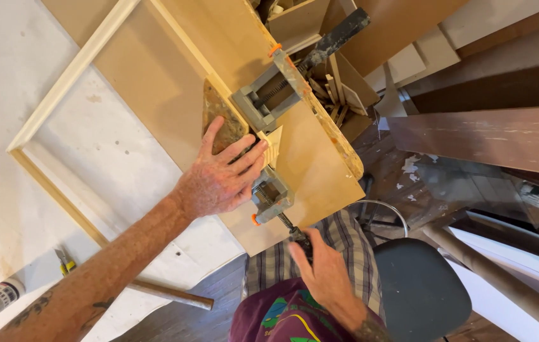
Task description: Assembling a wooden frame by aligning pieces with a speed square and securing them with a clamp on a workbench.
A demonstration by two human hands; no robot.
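Grey metal corner clamp (268,147) on wood frame (73,73), left hand (222,177) flat, grip released, right hand (321,269) grasping clamp handle (300,239).

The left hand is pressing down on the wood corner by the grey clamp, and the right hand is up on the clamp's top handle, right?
Not quite. The head view shows the right hand on the lower handle, near the person's lap. The left hand does press the wood corner beside the grey clamp.

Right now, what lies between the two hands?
In the head view, the grey clamp on the board sits between left hand and right hand.
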